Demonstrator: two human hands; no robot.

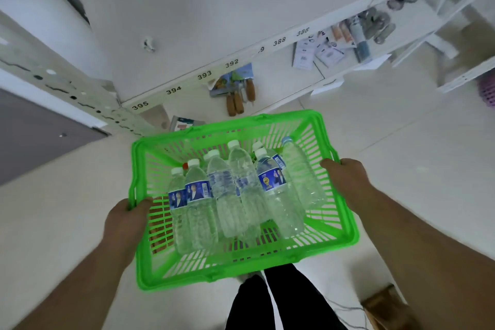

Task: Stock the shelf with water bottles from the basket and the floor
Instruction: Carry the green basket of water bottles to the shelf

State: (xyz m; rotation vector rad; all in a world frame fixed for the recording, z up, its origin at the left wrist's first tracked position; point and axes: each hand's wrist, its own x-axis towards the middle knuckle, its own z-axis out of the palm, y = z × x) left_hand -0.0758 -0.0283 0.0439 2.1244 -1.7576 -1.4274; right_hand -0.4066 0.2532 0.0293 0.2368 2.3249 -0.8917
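I hold a bright green plastic basket [345, 225] in the air in front of me. My left hand [128, 218] grips its left rim and my right hand [345, 177] grips its right rim. Several clear water bottles [230, 195] with white caps lie side by side in the basket, some with blue labels. Ahead stands a white shelf [192, 21] whose front edge carries number tags from 395 down to 386; its top surface is bare apart from a small clip.
Under the shelf's top board lie corn snack packs [238, 94], paper packets [318, 52] and small containers [375, 25]. A perforated shelf upright [67, 91] runs at left. A cardboard box [388, 308] sits on the floor at lower right, beside my legs [281, 300].
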